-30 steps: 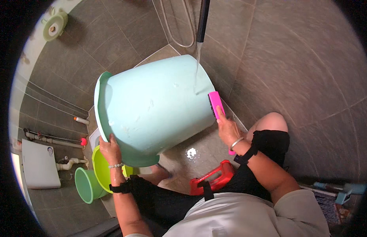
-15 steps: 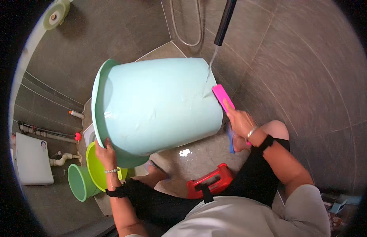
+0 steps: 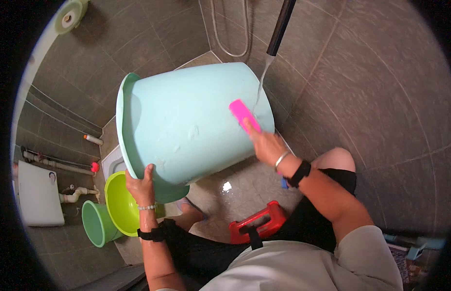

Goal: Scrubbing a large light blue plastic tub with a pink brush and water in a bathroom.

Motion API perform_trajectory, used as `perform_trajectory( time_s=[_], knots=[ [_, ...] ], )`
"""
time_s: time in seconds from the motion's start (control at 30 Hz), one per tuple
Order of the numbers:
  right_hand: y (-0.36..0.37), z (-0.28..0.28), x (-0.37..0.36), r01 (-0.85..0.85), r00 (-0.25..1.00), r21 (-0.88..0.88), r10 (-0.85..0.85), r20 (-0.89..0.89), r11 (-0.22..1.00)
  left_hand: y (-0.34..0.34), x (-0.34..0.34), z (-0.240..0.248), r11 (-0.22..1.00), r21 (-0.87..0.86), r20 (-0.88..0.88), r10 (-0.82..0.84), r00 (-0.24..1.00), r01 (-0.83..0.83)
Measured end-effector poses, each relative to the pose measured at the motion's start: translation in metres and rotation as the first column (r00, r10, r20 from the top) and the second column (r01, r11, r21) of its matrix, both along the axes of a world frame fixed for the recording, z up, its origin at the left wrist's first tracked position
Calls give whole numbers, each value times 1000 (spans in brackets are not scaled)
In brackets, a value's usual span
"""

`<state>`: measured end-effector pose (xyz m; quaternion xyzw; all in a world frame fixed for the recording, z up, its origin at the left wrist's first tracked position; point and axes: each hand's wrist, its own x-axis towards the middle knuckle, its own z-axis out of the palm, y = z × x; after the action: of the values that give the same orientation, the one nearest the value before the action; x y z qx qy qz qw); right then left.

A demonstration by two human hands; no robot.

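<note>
A large pale blue plastic tub (image 3: 201, 116) lies on its side before me, its mouth to the left and its base to the right. My left hand (image 3: 141, 188) grips the lower part of the rim, thumb on the outer wall. Closed round a bright pink brush (image 3: 241, 112), my right hand (image 3: 268, 147) holds it against the tub's side near the base. Its working face is turned away from view. From a black spout (image 3: 281, 29) above, a stream of water (image 3: 263, 80) falls onto the tub close to the brush. Wet streaks show on the wall.
A lime-green basin (image 3: 114, 201) and a green bucket (image 3: 96, 225) stand at the left. Between my legs is a red plastic stool (image 3: 257, 224). A shower hose (image 3: 230, 52) hangs by the tiled corner; white pipes (image 3: 77, 195) run along the left wall.
My right hand has moved the pink brush leftward from the base edge onto the tub's side. The tub has turned slightly, with its base end raised a little and its rim shifted right.
</note>
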<state>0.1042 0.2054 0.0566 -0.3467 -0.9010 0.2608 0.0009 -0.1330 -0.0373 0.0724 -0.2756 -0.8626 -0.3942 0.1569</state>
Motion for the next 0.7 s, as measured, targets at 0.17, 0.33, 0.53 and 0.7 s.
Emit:
perform_trajectory(
  time_s=[0.17, 0.33, 0.53, 0.7],
  knots=[
    [70, 3, 9, 231, 973, 119, -228, -40, 966, 4, 5, 5, 1000, 10, 0, -28, 1000, 28],
    [40, -24, -2, 59, 996, 62, -55, -70, 996, -2, 7, -8, 999, -41, -8, 19, 1000, -19],
    [19, 3, -13, 79, 997, 76, -77, -29, 994, -10, 8, -15, 999, 44, 22, -12, 1000, 11],
    [57, -20, -23, 172, 983, 185, -157, -92, 967, -5, 13, -16, 1000, 16, 27, 25, 999, -26]
  ],
)
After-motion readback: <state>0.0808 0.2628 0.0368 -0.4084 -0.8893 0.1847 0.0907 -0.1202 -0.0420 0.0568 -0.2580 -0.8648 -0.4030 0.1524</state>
